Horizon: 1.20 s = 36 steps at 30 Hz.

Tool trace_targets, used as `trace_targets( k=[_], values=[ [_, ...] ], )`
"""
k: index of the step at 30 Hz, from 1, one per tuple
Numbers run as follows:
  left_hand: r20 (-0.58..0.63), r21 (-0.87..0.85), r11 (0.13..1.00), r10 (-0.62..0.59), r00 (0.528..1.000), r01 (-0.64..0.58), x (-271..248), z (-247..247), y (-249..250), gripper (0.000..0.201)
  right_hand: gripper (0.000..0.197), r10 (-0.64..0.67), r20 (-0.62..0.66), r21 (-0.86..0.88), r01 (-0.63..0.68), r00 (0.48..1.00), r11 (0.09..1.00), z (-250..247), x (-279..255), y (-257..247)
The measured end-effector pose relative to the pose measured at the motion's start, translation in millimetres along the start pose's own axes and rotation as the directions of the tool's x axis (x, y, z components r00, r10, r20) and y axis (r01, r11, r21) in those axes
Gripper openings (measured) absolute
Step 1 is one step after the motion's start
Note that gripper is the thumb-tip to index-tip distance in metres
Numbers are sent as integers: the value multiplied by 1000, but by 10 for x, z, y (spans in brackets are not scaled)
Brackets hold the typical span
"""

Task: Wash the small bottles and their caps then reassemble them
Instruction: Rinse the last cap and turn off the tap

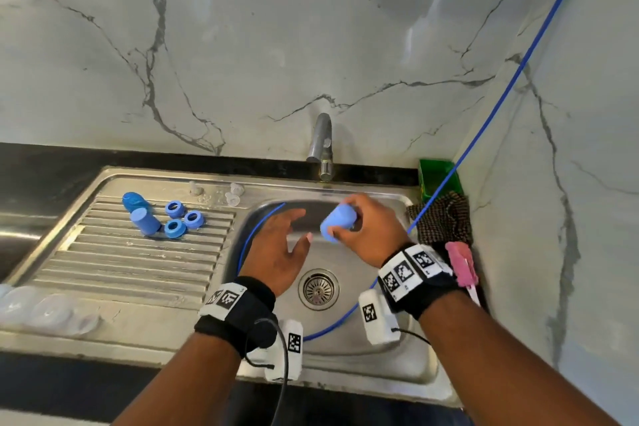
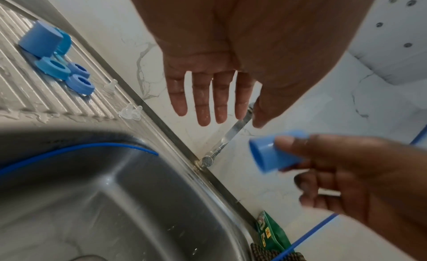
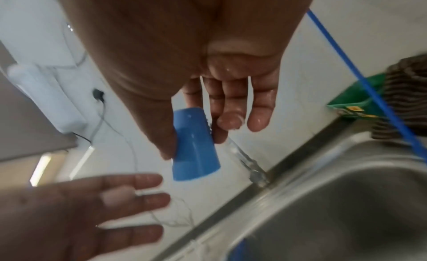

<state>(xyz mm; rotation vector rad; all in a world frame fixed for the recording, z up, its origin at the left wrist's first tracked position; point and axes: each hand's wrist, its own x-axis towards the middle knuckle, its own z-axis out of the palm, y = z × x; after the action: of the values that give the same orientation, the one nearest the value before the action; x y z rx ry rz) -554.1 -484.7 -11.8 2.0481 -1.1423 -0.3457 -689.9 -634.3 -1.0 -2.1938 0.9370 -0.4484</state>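
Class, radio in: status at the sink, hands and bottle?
Right hand grips blue bottle over the basin. Left hand open, empty. Blue hose loops through the sink; nothing blocking.

The basin (image 1: 345,349) lies open beneath the faucet (image 1: 321,145), crossed only by a blue hose (image 1: 242,252).

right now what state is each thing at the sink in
left hand: open, fingers spread, holding nothing
right hand: grips a blue bottle
blue bottle: held above the basin, tilted
second bottle: on the drainboard, standing
blue rings: three, loose on the drainboard
clear nipples: off, lying by the sink's back rim
tap: no water seen running
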Motion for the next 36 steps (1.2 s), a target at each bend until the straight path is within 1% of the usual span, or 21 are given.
trace_targets(
  k=[2,3,4,5,6,7,8,9,11,13,15,17,18,21,24,25,27,30,33,34,36],
  values=[
    [-29,21,1000,-7,1000,8,-67,-84,1,43,49,-88,-122,80,98,989,992,-70,35,-208],
    [-35,31,999,-13,999,14,-100,-120,-9,41,49,-100,-148,105,116,984,988,-37,40,-218],
    [-41,38,999,-16,999,18,-142,-178,-38,38,50,-101,-118,115,115,988,987,38,34,-214],
    [-44,46,999,-15,999,17,-180,-226,-77,36,51,-69,-10,74,69,998,995,139,11,-147],
    [-43,51,999,-14,999,16,-214,-281,-115,34,52,0,134,-28,4,991,1000,261,-19,-51],
    [-45,52,998,-17,999,20,-247,-355,-160,33,53,66,231,-136,-35,971,990,375,-51,6],
    [-51,49,999,-20,999,23,-278,-437,-202,32,52,101,245,-172,-60,964,983,469,-88,22],
    [-60,35,999,-30,998,32,-295,-537,-260,31,51,87,214,-134,-59,973,989,567,-99,-22],
    [-96,3,1000,-29,995,29,-320,-765,-431,29,51,-9,154,-50,17,988,999,806,-63,-246],
    [-113,-24,1000,-15,993,13,-328,-1001,-594,27,51,-72,122,-45,78,990,996,1037,-3,-530],
    [-103,-51,999,-18,995,13,-343,-1267,-848,27,49,-106,117,-61,114,988,992,1356,114,-853],
    [-110,-47,999,11,994,-16,-359,-1499,-1007,28,49,-158,150,-56,167,976,984,1570,207,-1134],
    [-123,-45,999,17,992,-23,-354,-1690,-1164,27,50,-193,181,-41,203,964,978,1760,298,-1335],
    [-191,-39,999,22,981,-30,-314,-2240,-1548,25,51,-269,218,-11,278,938,961,2257,616,-1923],
    [-251,-72,997,-9,968,-10,-299,-2757,-1920,31,44,-324,246,-27,341,913,940,2856,1050,-2433],
    [-258,-79,997,-25,966,5,-306,-2866,-2011,28,42,-346,277,-55,374,897,926,3030,1171,-2557],
    [-251,-82,996,-57,966,37,-348,-3058,-2203,18,40,-337,356,-177,418,871,891,3400,1375,-2783],
    [-232,-91,992,-108,967,89,-438,-3244,-2499,19,39,-253,460,-404,455,851,793,3840,1562,-3022],
    [-253,-114,988,-129,959,103,-532,-3349,-2727,23,39,-208,490,-542,483,846,688,4107,1647,-3095],
    [-253,-121,986,-146,957,118,-555,-3376,-2796,24,39,-200,495,-563,487,846,667,4169,1665,-3093],
    [-239,-130,980,-181,954,154,-596,-3426,-2907,27,38,-179,504,-581,485,845,654,4249,1680,-3083]
  ],
)
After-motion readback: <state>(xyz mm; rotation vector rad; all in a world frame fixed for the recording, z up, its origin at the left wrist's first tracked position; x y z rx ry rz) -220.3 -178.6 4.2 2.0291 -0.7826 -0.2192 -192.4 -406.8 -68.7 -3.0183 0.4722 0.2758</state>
